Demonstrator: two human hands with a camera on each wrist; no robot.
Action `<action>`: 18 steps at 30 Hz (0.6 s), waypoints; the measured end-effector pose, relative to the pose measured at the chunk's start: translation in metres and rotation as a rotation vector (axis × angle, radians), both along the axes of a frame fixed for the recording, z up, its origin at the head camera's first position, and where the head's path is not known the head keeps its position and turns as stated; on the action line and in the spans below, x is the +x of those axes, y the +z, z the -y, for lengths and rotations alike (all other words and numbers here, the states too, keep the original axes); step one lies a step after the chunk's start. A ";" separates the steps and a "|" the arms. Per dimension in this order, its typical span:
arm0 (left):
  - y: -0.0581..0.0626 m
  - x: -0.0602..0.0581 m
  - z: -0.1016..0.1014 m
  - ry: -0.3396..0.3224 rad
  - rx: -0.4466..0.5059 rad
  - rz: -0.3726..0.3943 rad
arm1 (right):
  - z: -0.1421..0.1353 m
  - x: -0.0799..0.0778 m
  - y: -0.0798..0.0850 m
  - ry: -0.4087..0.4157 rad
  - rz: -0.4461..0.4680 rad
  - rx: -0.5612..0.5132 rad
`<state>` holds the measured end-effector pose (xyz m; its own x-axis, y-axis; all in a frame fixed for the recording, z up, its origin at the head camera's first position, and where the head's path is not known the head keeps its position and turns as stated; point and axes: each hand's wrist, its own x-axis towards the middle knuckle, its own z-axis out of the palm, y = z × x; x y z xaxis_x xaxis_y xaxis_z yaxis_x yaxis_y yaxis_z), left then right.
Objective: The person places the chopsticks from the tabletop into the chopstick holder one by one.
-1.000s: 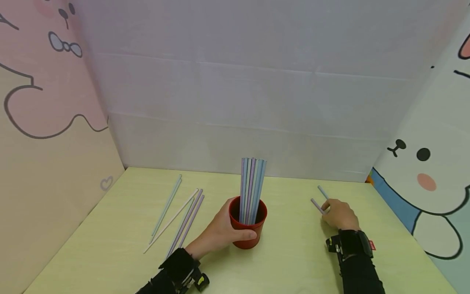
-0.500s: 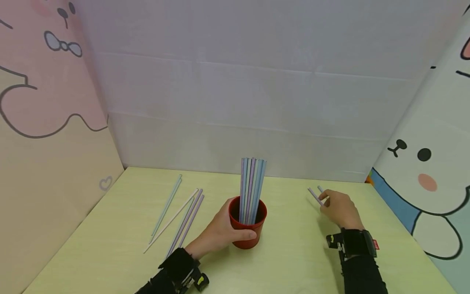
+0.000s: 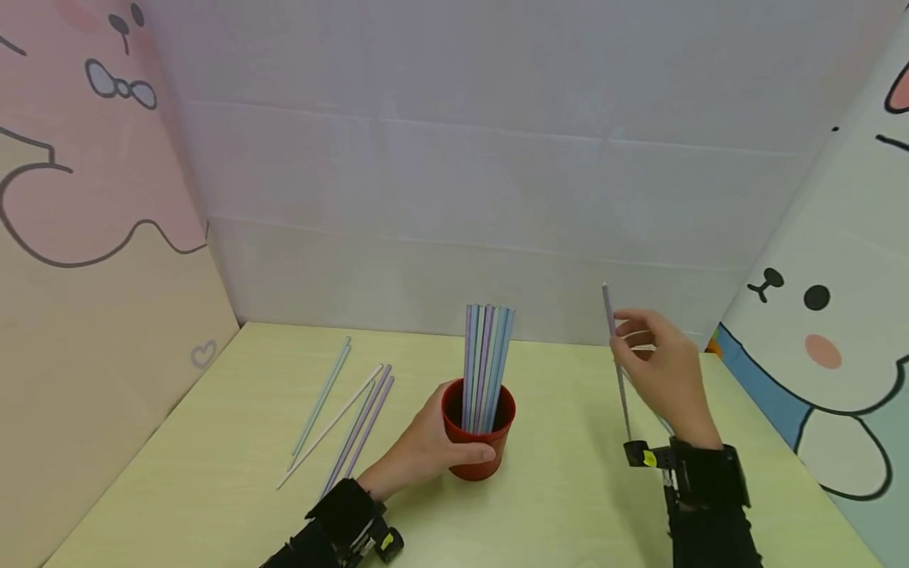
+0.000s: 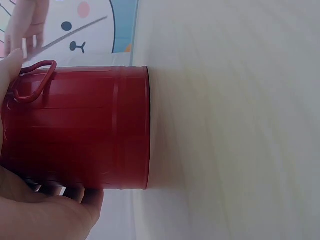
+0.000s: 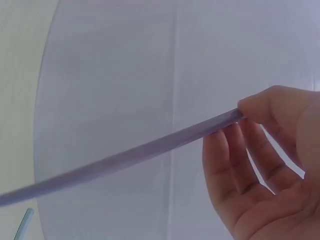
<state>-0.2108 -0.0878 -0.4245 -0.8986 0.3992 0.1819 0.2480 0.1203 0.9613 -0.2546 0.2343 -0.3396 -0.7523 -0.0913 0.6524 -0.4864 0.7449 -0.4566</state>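
A red metal cup (image 3: 479,465) with small wire handle stands upright on the table, holding a bundle of blue, purple and pale straws (image 3: 487,367). My left hand (image 3: 426,450) grips the cup from its left side, thumb across the front. In the left wrist view the cup wall (image 4: 75,130) fills much of the picture. To the right, above the table, my right hand (image 3: 663,371) pinches a purple straw (image 3: 621,386) between thumb and fingers; it stands nearly upright. The right wrist view shows this straw (image 5: 130,156) running down and away from the fingertips.
Left of the cup lie several loose straws: two light-green ones (image 3: 323,398), a white one (image 3: 334,424), and a group with purple ones (image 3: 369,426). A blue straw (image 5: 23,225) lies on the table beneath the right hand. Printed panels (image 3: 817,355) and a pale back wall (image 3: 426,197) enclose the table.
My right hand has lifted the purple straw off the table and turned it from lying to nearly upright. The left hand and cup have stayed in place.
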 end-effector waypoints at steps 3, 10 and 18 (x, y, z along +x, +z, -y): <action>-0.010 -0.005 0.000 -0.004 0.005 -0.004 | 0.011 0.010 0.014 0.031 -0.048 -0.100; -0.012 -0.006 0.000 -0.006 0.008 0.001 | 0.045 0.051 0.056 0.168 -0.089 -0.329; -0.016 -0.008 0.000 -0.007 0.003 -0.017 | 0.074 0.057 0.056 0.458 -0.146 -0.615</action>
<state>-0.2184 -0.0876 -0.4406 -0.8924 0.4052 0.1986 0.2655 0.1156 0.9572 -0.1975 0.1601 -0.2833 -0.6294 0.0381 0.7761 -0.7715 0.0891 -0.6300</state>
